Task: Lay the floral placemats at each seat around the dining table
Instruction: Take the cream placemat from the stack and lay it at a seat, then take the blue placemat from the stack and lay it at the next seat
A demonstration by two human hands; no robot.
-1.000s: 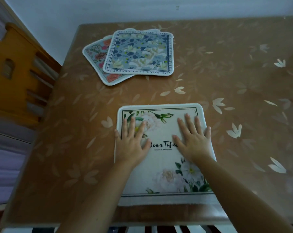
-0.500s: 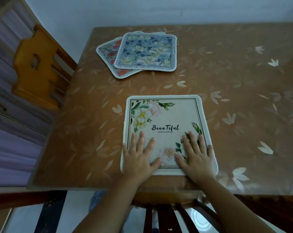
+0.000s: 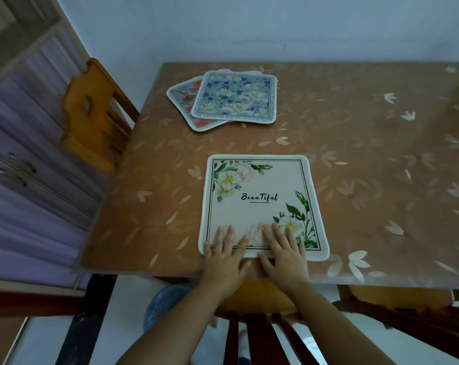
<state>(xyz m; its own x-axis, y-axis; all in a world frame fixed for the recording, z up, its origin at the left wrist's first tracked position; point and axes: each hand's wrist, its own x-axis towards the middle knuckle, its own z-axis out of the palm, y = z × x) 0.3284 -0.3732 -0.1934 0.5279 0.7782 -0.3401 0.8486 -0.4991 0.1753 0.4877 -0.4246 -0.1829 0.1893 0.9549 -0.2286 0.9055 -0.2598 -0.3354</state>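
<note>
A cream placemat printed with white flowers and the word "BeauTiful" lies flat near the table's front edge. My left hand rests palm down on its near left corner, fingers spread. My right hand lies flat on its near edge beside the left one. Neither hand grips anything. Farther back on the brown table a blue floral placemat sits on top of a second placemat with red flowers, which is partly hidden.
A wooden chair stands at the table's left side, by a purple curtain and cabinet. A chair back is under my arms at the front edge. Another chair shows at the lower right. A wall runs behind the table.
Both hands have slid back from the middle of the cream placemat to its near edge. My head has pulled back, so more of the table and chairs shows.
</note>
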